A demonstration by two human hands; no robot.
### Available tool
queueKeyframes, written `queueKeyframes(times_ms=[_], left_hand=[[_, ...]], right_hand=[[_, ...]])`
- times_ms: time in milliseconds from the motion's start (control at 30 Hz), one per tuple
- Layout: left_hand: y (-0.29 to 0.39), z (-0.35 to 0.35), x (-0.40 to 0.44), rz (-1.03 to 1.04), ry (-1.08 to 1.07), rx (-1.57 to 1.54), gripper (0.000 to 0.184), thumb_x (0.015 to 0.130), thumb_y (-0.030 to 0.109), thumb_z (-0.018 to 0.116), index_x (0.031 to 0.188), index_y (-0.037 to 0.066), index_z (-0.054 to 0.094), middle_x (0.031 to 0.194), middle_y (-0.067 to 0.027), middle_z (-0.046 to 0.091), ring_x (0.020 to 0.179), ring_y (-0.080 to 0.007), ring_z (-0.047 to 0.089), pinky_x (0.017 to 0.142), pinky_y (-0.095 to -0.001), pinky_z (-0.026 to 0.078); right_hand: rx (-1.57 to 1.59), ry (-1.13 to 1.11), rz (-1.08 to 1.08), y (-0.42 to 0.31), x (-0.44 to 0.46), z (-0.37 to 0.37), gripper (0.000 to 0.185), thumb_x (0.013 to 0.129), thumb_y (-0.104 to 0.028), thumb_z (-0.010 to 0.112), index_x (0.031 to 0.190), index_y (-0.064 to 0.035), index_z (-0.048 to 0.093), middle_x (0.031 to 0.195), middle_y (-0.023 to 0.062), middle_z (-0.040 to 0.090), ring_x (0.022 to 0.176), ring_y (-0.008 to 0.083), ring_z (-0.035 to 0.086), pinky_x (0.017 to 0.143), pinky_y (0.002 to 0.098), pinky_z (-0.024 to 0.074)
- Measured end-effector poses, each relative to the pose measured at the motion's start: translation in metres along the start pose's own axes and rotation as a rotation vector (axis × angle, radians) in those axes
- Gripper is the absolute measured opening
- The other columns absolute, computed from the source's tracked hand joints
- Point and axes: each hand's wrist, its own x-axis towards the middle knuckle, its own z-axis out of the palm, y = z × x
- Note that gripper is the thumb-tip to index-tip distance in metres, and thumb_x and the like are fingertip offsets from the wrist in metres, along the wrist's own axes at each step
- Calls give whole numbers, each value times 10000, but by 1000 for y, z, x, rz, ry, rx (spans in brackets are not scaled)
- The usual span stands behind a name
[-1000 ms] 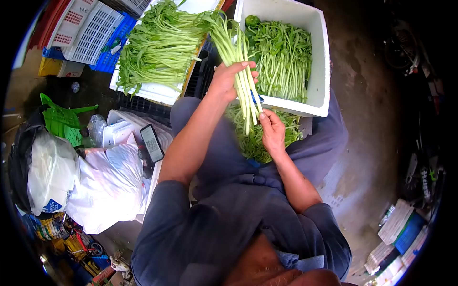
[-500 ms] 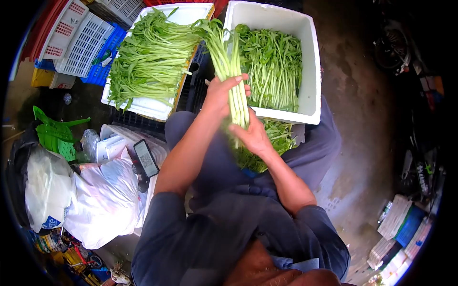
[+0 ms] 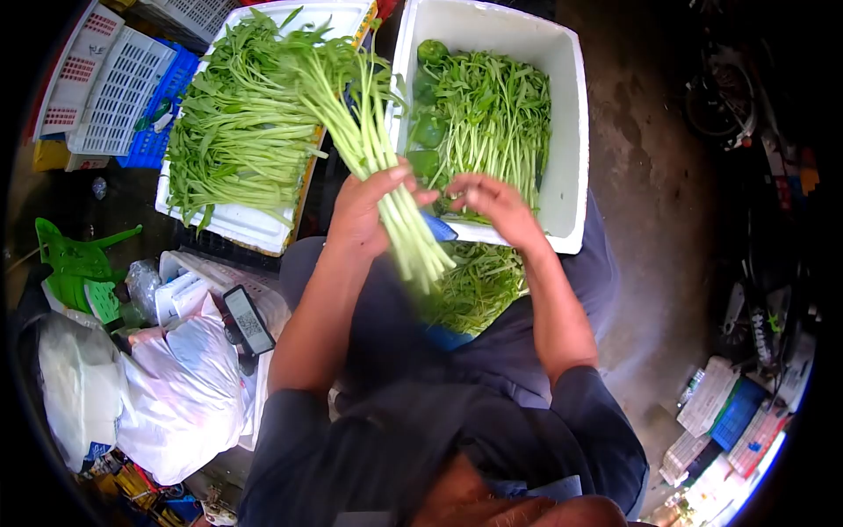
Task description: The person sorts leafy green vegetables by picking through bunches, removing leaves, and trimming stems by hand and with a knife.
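Left hand [image 3: 362,211] closed round a bunch of greens [image 3: 358,140], thumb across the stems. Leafy tops lean up and left from the grip, beside a white tray [image 3: 250,223] bearing more greens [image 3: 241,132]. Stem ends slant out below the fist, near a loose heap [image 3: 483,285] between the legs. Right hand [image 3: 496,206] just right of the stems, apart from them, fingers loosely bent and spread, at the near edge of a white foam box [image 3: 571,132] with greens inside. Something blue [image 3: 441,227] beside the stems; too blurred to identify.
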Motion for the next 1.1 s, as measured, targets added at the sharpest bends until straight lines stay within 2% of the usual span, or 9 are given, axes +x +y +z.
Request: queueKeyframes(times_ms=[167, 267, 367, 567, 667, 733, 800, 1000, 1100], left_hand=[[0, -5, 6, 29, 14, 50, 249, 940, 169, 689, 1130, 70, 561, 846, -63, 598, 804, -255, 667, 877, -541, 579], [2, -4, 8, 33, 70, 70, 228, 924, 152, 688, 1089, 80, 549, 819, -64, 575, 757, -252, 640, 830, -515, 581], [4, -7, 9, 34, 93, 77, 219, 912, 145, 692, 1069, 82, 554, 804, -64, 567, 747, -250, 633, 807, -494, 575], [8, 0, 7, 39, 51, 18, 209, 911, 153, 698, 1053, 73, 568, 785, -64, 566, 732, -241, 624, 783, -469, 559], [8, 2, 4, 33, 59, 21, 195, 917, 153, 691, 1049, 67, 575, 787, -67, 569, 729, -241, 621, 782, -469, 557], [6, 2, 4, 36, 77, -29, 185, 896, 121, 710, 1027, 44, 605, 785, -88, 612, 711, -246, 652, 735, -442, 581], [5, 3, 5, 42, 86, -48, 182, 882, 106, 725, 1013, 34, 622, 780, -97, 635, 700, -247, 668, 710, -422, 594], [8, 4, 7, 41, 98, -23, 190, 870, 117, 741, 1004, 36, 633, 762, -92, 644, 691, -245, 676, 687, -399, 596], [9, 2, 7, 38, 105, 18, 185, 889, 122, 717, 1019, 36, 617, 769, -85, 628, 703, -248, 667, 708, -419, 587]], right_hand=[[-479, 343, 343, 144, 121, -99, 290, 957, -227, 655, 1103, 19, 703, 977, 146, 710, 897, 259, 697, 780, 406, 578], [-1335, -3, 246, 238, 176, -145, 288, 946, -214, 625, 1080, 30, 698, 990, 211, 717, 912, 342, 709, 805, 438, 578], [-1052, 391, 575, 220, 181, -118, 301, 925, -237, 628, 1061, 20, 704, 1046, 248, 714, 973, 385, 704, 836, 450, 576], [-1019, 438, 488, 184, 163, -109, 312, 889, -234, 625, 1060, 13, 709, 1062, 263, 717, 1026, 352, 716, 838, 424, 590], [-1107, -3, 306, 295, 185, -160, 271, 883, -197, 603, 994, 27, 708, 917, 241, 723, 840, 319, 726, 751, 436, 584], [-353, 315, 642, 218, 166, -116, 290, 911, -233, 615, 954, 44, 690, 847, 221, 703, 737, 313, 700, 707, 456, 565], [-570, 265, 424, 259, 173, -115, 276, 893, -228, 638, 807, 34, 630, 683, 191, 645, 550, 286, 631, 545, 442, 509], [-947, 262, 657, 205, 179, -78, 453, 890, -379, 658, 1050, 42, 700, 1112, 253, 708, 1034, 372, 700, 888, 432, 564], [-913, 366, 556, 192, 168, -84, 432, 882, -376, 662, 1003, 36, 710, 1076, 246, 717, 964, 387, 706, 839, 469, 562]])
